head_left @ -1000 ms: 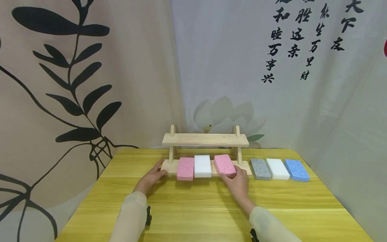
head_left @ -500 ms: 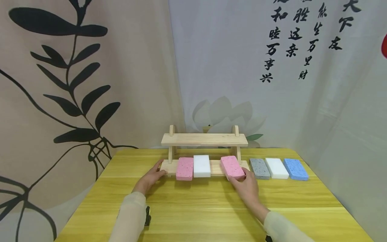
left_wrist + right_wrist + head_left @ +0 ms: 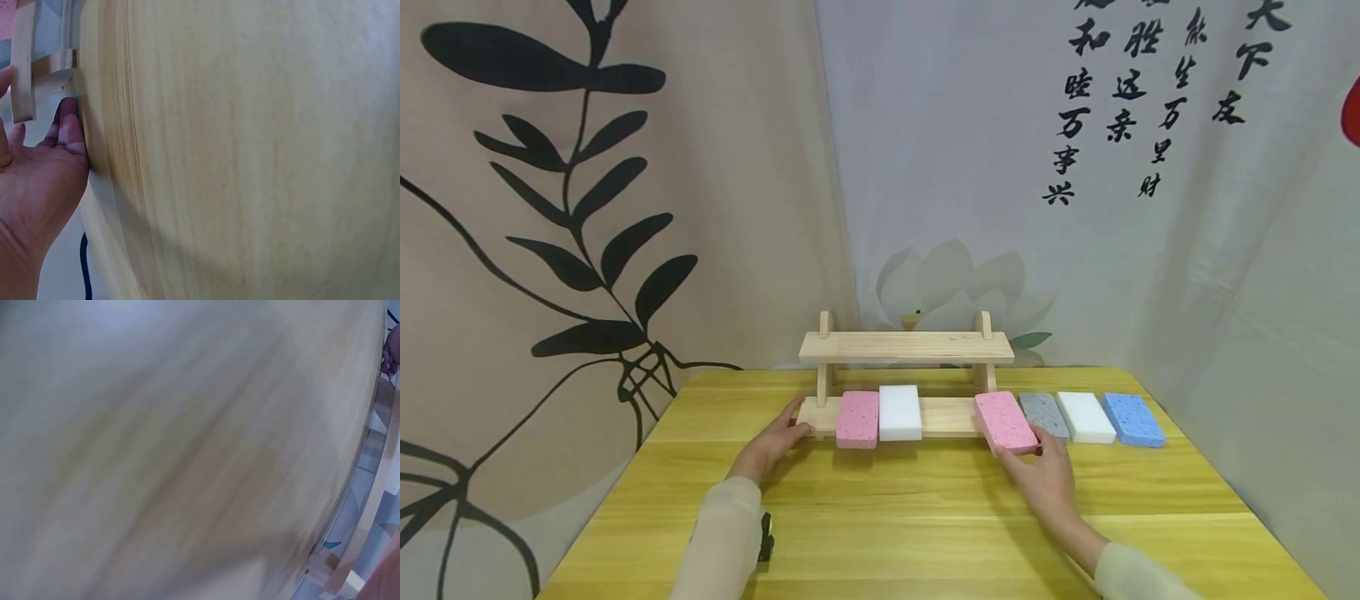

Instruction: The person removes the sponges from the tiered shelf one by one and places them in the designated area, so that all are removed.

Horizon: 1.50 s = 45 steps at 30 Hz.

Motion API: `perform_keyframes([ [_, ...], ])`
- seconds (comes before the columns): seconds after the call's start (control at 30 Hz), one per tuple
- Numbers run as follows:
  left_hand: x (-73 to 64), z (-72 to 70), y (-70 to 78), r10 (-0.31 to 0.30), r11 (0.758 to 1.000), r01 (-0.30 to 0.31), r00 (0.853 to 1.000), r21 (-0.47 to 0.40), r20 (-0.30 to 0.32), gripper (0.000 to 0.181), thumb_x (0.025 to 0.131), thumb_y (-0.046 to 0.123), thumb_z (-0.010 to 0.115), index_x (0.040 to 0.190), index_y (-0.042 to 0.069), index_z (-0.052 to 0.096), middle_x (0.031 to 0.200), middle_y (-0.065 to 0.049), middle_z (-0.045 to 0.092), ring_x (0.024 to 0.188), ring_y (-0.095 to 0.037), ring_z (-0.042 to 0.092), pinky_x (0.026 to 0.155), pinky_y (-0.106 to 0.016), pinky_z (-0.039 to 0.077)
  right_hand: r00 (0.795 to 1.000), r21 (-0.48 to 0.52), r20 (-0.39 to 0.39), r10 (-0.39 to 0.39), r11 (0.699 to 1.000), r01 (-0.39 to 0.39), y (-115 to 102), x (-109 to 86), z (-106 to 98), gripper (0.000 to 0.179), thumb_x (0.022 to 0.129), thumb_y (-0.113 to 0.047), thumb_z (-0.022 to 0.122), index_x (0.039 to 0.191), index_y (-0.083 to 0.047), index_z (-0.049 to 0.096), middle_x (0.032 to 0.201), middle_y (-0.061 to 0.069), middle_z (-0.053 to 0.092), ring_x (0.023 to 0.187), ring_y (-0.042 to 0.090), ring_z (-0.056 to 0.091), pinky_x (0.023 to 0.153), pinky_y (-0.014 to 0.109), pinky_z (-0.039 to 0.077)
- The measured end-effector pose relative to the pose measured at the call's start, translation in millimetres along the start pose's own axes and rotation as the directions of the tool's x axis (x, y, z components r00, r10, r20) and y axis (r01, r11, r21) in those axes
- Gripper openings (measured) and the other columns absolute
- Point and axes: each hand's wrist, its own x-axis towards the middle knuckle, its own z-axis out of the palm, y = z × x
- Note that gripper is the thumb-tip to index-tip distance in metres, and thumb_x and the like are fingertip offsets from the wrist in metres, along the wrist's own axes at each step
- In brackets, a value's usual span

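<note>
Black brush script (image 3: 1073,122) on fabric backdrop (image 3: 925,125) — legible: 和睦万事兴, 远亲, 万里财, 天下友. R hand (image 3: 1047,479) pinches pitted, rectangular pink sponge (image 3: 1004,421) — tilted, btwn thumb & fingers — at R end of lower board of two-tier pale-wood rack (image 3: 906,344); L hand (image 3: 771,442) grips same board's L end. Also on board: second pink sponge (image 3: 857,419), smooth white block (image 3: 900,412). On wood-grain table (image 3: 887,517), R: speckled grey sponge (image 3: 1037,408), white sponge (image 3: 1086,417), blue sponge (image 3: 1133,419).

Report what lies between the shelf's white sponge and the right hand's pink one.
In the head view, only bare lower shelf shows between the white sponge and the pink sponge in the right hand.
</note>
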Motion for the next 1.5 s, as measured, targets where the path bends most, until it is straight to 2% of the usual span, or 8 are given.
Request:
perform_keyframes([
  [0.33,-0.4,-0.8,-0.7,-0.004,1.000,0.004,1.000,0.014,-0.002,0.083,0.093,0.025,0.060,0.160,0.022,0.013,0.154,-0.035,0.021,0.138,-0.047,0.031,0.111,-0.061,0.024,0.998,-0.004,-0.054,0.021,1.000,-0.021,16,-3.6,-22,0.082,0.085,-0.036,0.077,0.144,0.008,0.040,0.125,0.023,0.046,0.111,0.037,0.047,0.089,0.045,0.039],
  [0.77,-0.5,0.1,1.1,-0.017,1.000,0.017,1.000,0.009,0.004,0.084,0.092,0.025,0.061,0.160,0.022,0.013,0.154,-0.034,0.020,0.139,-0.046,0.029,0.112,-0.061,0.021,0.993,-0.037,-0.091,0.079,0.996,-0.082,34,-8.9,-48,0.086,0.085,-0.042,0.076,0.145,0.008,0.038,0.130,0.024,0.043,0.112,0.035,0.046,0.085,0.040,0.040],
  [1.0,-2.2,0.0,0.9,-0.013,1.000,0.013,1.000,0.014,0.003,0.082,0.093,0.024,0.059,0.161,0.021,0.012,0.154,-0.033,0.022,0.138,-0.044,0.031,0.113,-0.060,0.022,0.992,-0.055,-0.078,0.101,0.993,-0.105,42,-13.5,-54,0.087,0.086,-0.041,0.075,0.145,0.010,0.036,0.131,0.026,0.042,0.112,0.037,0.044,0.087,0.044,0.038],
  [1.23,-3.4,-1.5,-0.2,-0.016,1.000,0.016,1.000,0.023,0.019,0.083,0.093,0.026,0.059,0.160,0.023,0.012,0.155,-0.032,0.019,0.142,-0.046,0.024,0.112,-0.064,0.019,0.992,-0.082,-0.060,0.115,0.990,-0.119,47,-18.8,-58,0.087,0.086,-0.043,0.074,0.144,0.010,0.037,0.130,0.026,0.043,0.112,0.037,0.045,0.088,0.045,0.038],
  [1.5,-2.0,-2.4,-2.0,-0.001,1.000,0.001,1.000,0.015,0.028,0.082,0.093,0.025,0.059,0.160,0.022,0.011,0.155,-0.033,0.019,0.141,-0.046,0.024,0.112,-0.064,0.019,0.988,-0.107,-0.039,0.148,0.983,-0.151,54,-21.9,-64,0.089,0.087,-0.044,0.073,0.144,0.013,0.035,0.129,0.028,0.043,0.113,0.038,0.046,0.091,0.047,0.040],
])
